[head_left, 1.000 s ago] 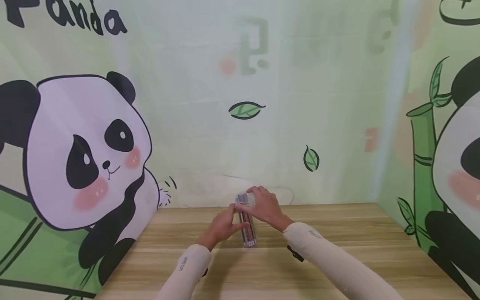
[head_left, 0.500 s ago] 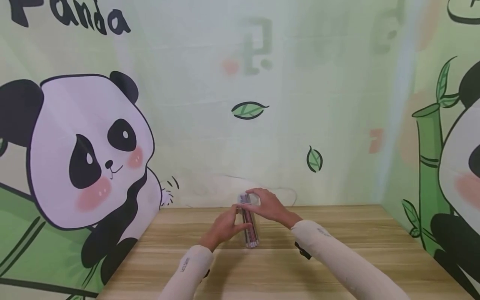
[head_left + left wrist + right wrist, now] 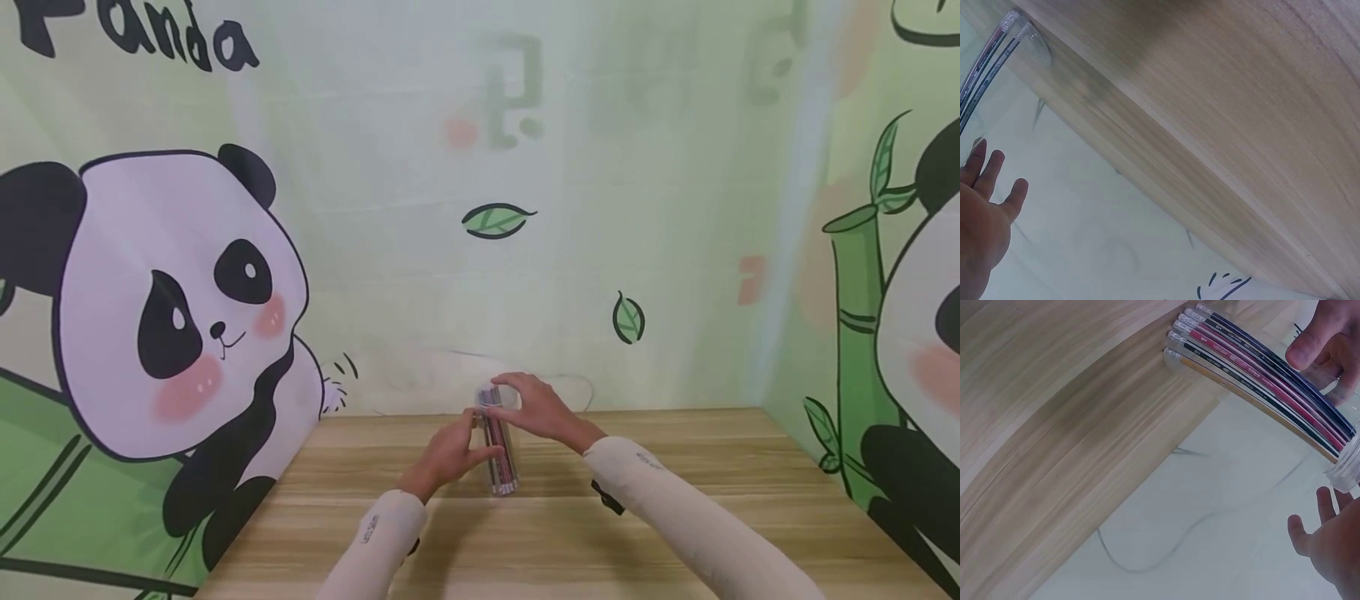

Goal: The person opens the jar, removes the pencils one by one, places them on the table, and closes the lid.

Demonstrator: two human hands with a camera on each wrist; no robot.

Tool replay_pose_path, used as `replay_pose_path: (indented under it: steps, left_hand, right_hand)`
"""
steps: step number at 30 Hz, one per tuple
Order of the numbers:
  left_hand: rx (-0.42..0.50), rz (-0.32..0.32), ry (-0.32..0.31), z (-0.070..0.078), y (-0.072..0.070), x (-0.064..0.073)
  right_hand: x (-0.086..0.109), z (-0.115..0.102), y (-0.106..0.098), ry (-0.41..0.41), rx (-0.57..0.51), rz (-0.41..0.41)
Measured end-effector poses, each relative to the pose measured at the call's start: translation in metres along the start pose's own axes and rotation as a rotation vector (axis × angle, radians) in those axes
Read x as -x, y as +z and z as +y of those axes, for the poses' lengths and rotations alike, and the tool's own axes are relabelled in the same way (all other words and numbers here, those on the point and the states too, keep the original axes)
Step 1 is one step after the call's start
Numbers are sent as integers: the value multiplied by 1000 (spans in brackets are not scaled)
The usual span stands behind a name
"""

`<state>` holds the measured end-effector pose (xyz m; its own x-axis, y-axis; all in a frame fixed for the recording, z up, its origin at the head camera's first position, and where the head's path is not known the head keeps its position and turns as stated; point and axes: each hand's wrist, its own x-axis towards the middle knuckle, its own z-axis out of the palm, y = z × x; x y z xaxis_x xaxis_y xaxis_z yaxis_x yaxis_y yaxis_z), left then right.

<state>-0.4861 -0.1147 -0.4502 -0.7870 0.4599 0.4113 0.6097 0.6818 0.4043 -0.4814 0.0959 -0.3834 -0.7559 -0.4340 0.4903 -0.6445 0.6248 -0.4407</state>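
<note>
A clear plastic tube of pencils [image 3: 501,467] stands tilted above the wooden table, near its far edge. The left hand [image 3: 448,452] grips the tube's body from the left, thumb across the front. Curved around the top end from the right is the right hand [image 3: 538,408], holding the tube's clear lid [image 3: 489,395]. In the right wrist view, dark, pink, green and yellow pencils [image 3: 1254,369] show through the plastic, running to a ridged translucent collar [image 3: 1345,464]. The left wrist view catches the tube's lower end with pencils [image 3: 994,59]. Contact under the fingers is partly hidden.
The wood-grain tabletop [image 3: 615,542] extends in front and to both sides. Behind it hangs a pale green backdrop [image 3: 405,292] with printed pandas, leaves and bamboo. Its bottom meets the table's far edge just behind the hands.
The head view has shifted slightly, moving the whole scene a little right. Both hands keep hold of the tube, and the right hand has changed only slightly at the lid.
</note>
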Motion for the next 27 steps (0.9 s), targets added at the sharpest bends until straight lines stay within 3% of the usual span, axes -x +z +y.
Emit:
replay_pose_path:
  steps: [13, 16, 27]
  left_hand:
    - [5, 16, 9, -1, 1, 1]
    - [-7, 31, 29, -1, 2, 2]
    - [-19, 30, -9, 1, 2, 3]
  right_hand:
    - [-1, -4, -11, 17, 22, 18]
    - [-1, 0, -14, 31, 28, 26]
    - [9, 19, -30, 45, 86, 84]
